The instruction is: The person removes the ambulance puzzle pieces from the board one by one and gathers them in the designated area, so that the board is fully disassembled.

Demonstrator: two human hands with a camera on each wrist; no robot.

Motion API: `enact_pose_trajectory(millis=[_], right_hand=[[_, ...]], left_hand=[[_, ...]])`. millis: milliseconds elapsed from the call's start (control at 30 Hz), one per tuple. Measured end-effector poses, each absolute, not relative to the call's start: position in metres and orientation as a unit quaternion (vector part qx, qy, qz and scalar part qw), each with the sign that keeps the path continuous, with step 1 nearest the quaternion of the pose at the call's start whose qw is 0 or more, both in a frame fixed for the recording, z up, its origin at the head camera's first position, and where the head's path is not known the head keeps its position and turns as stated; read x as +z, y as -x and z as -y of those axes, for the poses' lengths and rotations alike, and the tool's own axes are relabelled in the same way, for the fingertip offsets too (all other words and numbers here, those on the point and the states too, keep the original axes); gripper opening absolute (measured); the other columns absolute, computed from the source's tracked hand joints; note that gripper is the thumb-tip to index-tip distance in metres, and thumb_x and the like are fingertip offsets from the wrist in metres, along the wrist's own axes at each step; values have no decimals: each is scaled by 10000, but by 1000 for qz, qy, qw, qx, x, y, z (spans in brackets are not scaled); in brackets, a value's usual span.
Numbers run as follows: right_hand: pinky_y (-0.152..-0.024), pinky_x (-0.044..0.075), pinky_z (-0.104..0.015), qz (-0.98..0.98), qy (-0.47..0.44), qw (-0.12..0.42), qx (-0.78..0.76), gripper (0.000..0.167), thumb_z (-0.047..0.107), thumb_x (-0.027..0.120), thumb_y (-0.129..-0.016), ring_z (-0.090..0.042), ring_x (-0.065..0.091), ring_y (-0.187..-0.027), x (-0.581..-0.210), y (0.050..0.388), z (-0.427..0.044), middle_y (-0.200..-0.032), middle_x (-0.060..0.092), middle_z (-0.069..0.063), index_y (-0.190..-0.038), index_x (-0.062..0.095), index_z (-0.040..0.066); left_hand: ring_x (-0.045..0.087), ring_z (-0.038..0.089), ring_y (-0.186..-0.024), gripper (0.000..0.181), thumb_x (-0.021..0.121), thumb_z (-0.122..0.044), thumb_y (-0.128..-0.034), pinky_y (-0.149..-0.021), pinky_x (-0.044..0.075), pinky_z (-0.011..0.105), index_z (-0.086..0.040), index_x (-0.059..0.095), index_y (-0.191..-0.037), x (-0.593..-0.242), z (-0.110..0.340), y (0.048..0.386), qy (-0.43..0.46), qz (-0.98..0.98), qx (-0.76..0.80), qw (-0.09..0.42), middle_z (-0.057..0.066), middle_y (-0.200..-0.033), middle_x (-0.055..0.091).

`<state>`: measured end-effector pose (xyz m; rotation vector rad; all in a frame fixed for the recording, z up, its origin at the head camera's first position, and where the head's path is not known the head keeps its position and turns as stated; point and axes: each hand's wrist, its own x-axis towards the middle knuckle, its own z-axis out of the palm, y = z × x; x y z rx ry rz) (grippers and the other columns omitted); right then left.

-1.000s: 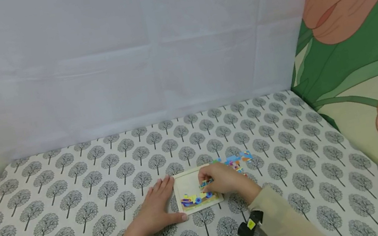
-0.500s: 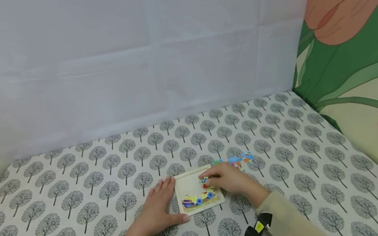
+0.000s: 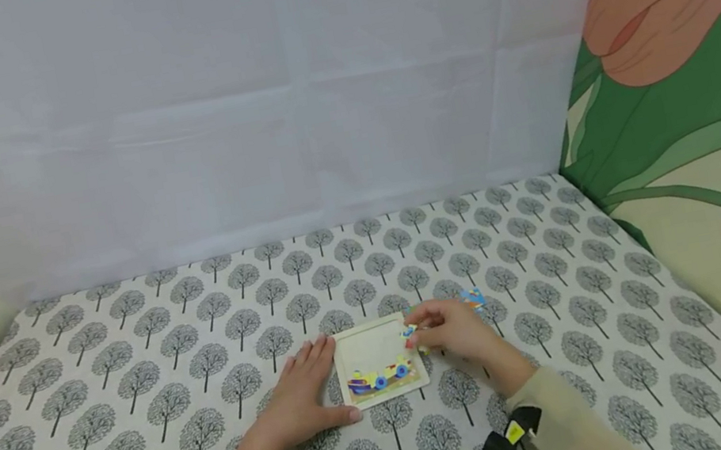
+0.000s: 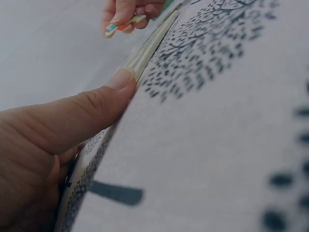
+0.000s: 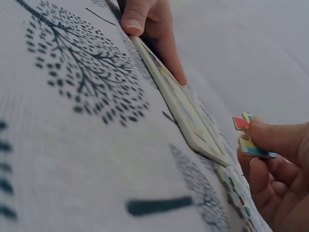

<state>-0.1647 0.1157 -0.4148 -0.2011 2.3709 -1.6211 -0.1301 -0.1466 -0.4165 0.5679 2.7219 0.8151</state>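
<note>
A shallow, light wooden puzzle tray lies on the cloth. Joined puzzle pieces fill its near part with a yellow and blue picture; bare board shows behind them. My left hand rests at the tray's left side, fingers stretched along that edge and thumb at the near left corner. Just off the tray's right edge, my right hand pinches a small jigsaw piece between thumb and fingers. The piece shows yellow, blue and red and is held up off the cloth.
Loose puzzle pieces lie beyond the right hand, partly hidden by it; the right wrist view shows a row of pieces beside the tray. A tree-print cloth covers the table, and a white curtain hangs behind.
My right hand has lifted the jigsaw piece from over the tray and carried it right, past the tray's edge. The left hand stays in place.
</note>
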Motion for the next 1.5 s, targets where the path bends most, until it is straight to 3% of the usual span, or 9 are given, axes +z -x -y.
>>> enact_pose_trajectory(millis=[267, 467, 633, 800, 1233, 1500], right_hand=[[-607, 485, -250, -835, 62, 107, -537, 215, 128, 607, -890, -107, 544, -705, -410, 162, -139, -949, 665, -69, -1082, 689, 76], [-535, 446, -249, -834, 61, 82, -542, 208, 94, 587, -899, -115, 464, -583, -410, 158, -156, -832, 630, -75, -1078, 678, 41], [-620, 517, -284, -820, 4, 83, -567, 197, 70, 620, -872, -127, 549, -653, -411, 158, -167, -745, 586, -33, -1053, 629, -9], [-556, 448, -257, -827, -43, 77, -555, 154, 56, 637, -854, -141, 487, -592, -411, 157, -178, -676, 547, -14, -992, 624, -9], [-533, 390, -247, -877, -73, 61, -471, 114, 121, 669, -838, -156, 425, -630, -415, 156, -197, -695, 484, -14, -927, 676, 49], [-589, 412, -274, -925, -72, 21, -373, 178, 169, 722, -783, -171, 510, -721, -416, 156, -192, -816, 588, -47, -926, 678, 73]], left_hand=[[58, 390, -1407, 1109, 753, -510, -665, -1123, 22, 559, 2, 180, -1465, -416, 147, 130, -191, -931, 284, 127, 179, -1533, 135], [64, 405, -1402, 1112, 762, -497, -655, -1118, 30, 570, 16, 189, -1459, -417, 147, 129, -194, -929, 291, 122, 194, -1528, 138], [57, 394, -1406, 1110, 755, -507, -661, -1123, 19, 558, 5, 183, -1463, -417, 147, 130, -191, -930, 289, 125, 181, -1532, 135], [60, 379, -1410, 1105, 755, -504, -664, -1129, 18, 542, -5, 182, -1466, -418, 146, 129, -188, -932, 284, 126, 167, -1535, 133], [72, 396, -1404, 1112, 756, -512, -652, -1124, 31, 557, 11, 198, -1459, -419, 146, 129, -194, -932, 284, 117, 184, -1528, 145], [65, 388, -1407, 1113, 752, -521, -657, -1126, 23, 551, 2, 189, -1462, -418, 147, 130, -191, -932, 282, 121, 174, -1531, 141]])
